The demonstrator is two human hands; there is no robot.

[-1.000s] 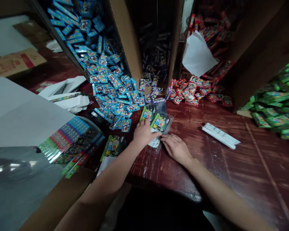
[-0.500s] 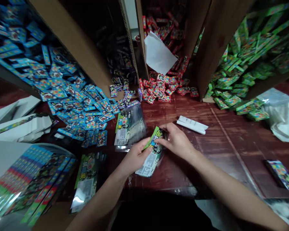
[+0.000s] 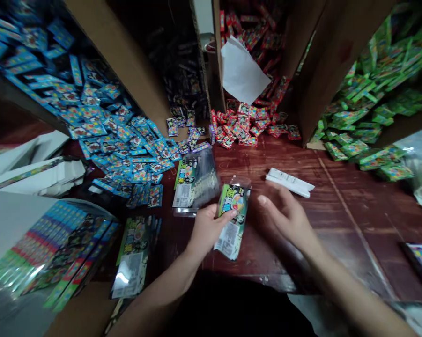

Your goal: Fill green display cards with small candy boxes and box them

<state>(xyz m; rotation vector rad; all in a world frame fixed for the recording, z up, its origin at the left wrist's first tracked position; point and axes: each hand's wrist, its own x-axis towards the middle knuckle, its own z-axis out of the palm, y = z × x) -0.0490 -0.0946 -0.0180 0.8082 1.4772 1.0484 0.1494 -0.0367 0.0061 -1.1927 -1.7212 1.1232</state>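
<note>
My left hand [image 3: 207,229] grips a flat printed plastic pouch [image 3: 237,199] by its left side, thumb on top of the print. The pouch has a green edge, coloured lettering and a pale label at its lower end; its upper end is clear plastic. Off to the pouch's right, my right hand [image 3: 290,217] is open and touches nothing, thumb and fingers apart. Behind my left hand lies a stack of similar clear pouches [image 3: 184,187]. More printed pouches [image 3: 131,252] rest left of my left forearm.
Small blue packets [image 3: 126,145] spill from the left. Purple packets [image 3: 193,135], red packets [image 3: 242,124] and green packets [image 3: 354,140] lie by cardboard partitions [image 3: 119,56]. A folded white paper strip [image 3: 290,182] lies right of centre. Multicoloured packet strips [image 3: 49,248] fill the lower left.
My right hand has let go of the pouch and moved right, opening. My left hand still holds the pouch, now turned more upright with its front showing. The view has shifted slightly.
</note>
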